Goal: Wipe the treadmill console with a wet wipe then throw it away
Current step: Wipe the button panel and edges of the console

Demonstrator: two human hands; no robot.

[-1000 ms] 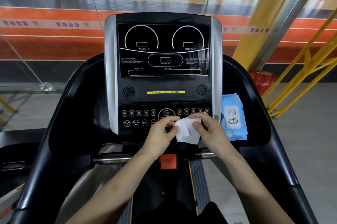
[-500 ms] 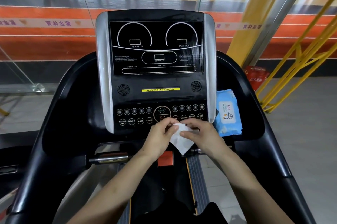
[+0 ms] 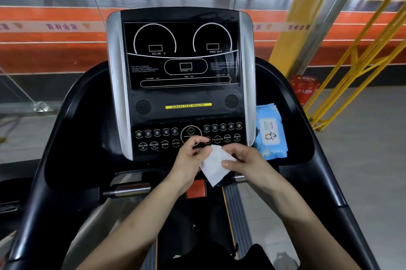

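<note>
Left hand: the left hand (image 3: pixel 189 160) is held in front of the lower edge of the console, its thumb and fingers curled and pinching the upper left edge of the wipe.
Right hand: the right hand (image 3: pixel 243 160) is just beside the left, its thumb lying across the right side of the wipe and its fingers curled behind it, gripping it.
Hands together: both are close together, joined by the one wipe between them.
Wipe: the white, thin, folded wet wipe (image 3: pixel 214 166) hangs between the two hands, one corner pointing down, in front of the bottom edge of the console and above the orange safety key tab (image 3: pixel 195 189); whether it touches the console I cannot tell.
Console: the black treadmill console with silver side strips (image 3: pixel 182 94) stands upright, its dark display panel at the top, a yellow strip reading ALWAYS STAY HEALTHY across the middle, and rows of round buttons along the bottom edge, partly hidden by the left fingers.
Wipe packet: the light blue soft packet of wet wipes with a penguin picture (image 3: pixel 269 131) lies in the black tray recess just beside the console's right edge.
Handles: two short chrome grip bars (image 3: pixel 129 189) jut out under the console's lower edge.
Surroundings: a yellow metal railing (image 3: pixel 356 61) and a red bin (image 3: pixel 304 88) stand to the right, beyond the treadmill frame.
</note>
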